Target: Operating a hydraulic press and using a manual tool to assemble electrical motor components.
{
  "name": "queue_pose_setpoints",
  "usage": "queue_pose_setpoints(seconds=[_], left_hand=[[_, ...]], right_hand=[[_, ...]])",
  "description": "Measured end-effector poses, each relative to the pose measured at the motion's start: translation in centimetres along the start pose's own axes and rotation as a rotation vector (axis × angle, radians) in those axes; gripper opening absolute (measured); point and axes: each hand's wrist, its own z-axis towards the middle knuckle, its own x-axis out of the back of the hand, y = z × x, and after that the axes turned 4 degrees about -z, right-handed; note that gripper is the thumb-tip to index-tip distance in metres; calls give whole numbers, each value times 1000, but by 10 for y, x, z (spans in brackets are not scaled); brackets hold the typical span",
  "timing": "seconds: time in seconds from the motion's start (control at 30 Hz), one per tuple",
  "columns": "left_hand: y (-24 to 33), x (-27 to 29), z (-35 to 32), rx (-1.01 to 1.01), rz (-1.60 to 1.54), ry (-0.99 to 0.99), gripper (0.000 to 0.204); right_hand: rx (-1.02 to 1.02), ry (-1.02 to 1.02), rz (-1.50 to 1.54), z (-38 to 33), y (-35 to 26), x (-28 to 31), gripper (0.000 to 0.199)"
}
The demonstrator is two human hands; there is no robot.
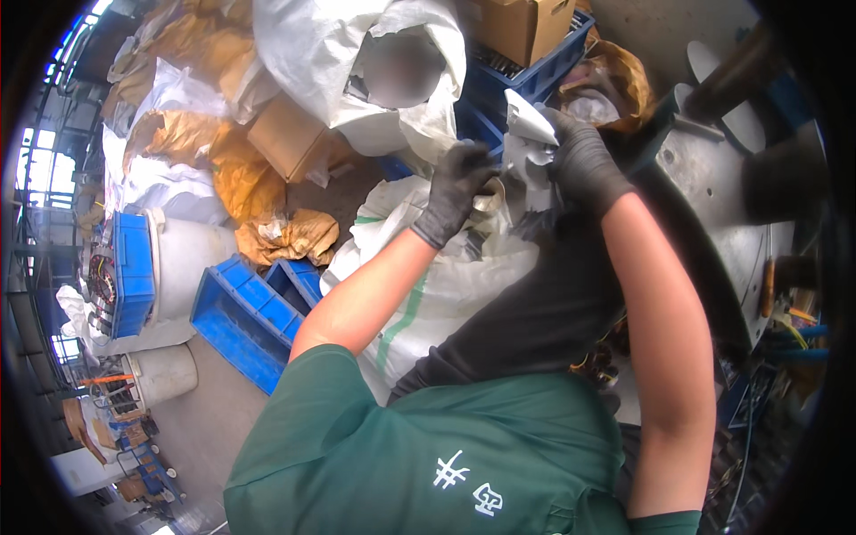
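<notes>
My right hand [584, 165], in a dark glove, is closed around a crumpled white sheet [530, 122]; whether it is plastic or thin metal is unclear. Facing it is my left hand [457, 194], also gloved, with its fingers curled and smeared by motion. It is raised over a white woven sack [455, 294] with a green stripe, and I cannot make out anything in its fingers. Greyish scraps show at the sack's mouth between the two hands. My dark-clad leg lies against the sack's right side.
Another large white sack [308, 53] stands beyond my hands, beside a blue crate [535, 80] bearing a cardboard box [517, 27]. Blue bins [245, 316] sit on the floor at left, near white buckets [192, 267]. A metal machine table [709, 192] borders my right.
</notes>
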Motion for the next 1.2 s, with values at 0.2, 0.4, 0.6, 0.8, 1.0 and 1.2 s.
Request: queue_pose_setpoints(seconds=[0.2, 0.4, 0.6, 0.8, 1.0, 1.2], left_hand=[[-166, 138, -92, 268, 1369, -537, 33], [-209, 140, -207, 335, 1280, -808, 55], [-232, 97, -207, 308, 1389, -717, 44], [-277, 95, -209, 82, 1381, -660, 43], [-263, 42, -161, 274, 1469, -919, 51], [-194, 92, -164, 467, 1537, -1204, 59]], right_hand=[[-134, 23, -68, 1, -33, -3, 47], [-257, -21, 17, 1, -53, 8, 50], [-293, -12, 313, -5, -36, 6, 61], [-346, -47, 218, 0, -35, 9, 57], [-367, -18, -125, 5, -38, 8, 43], [-290, 33, -186, -1, -51, 20, 40]])
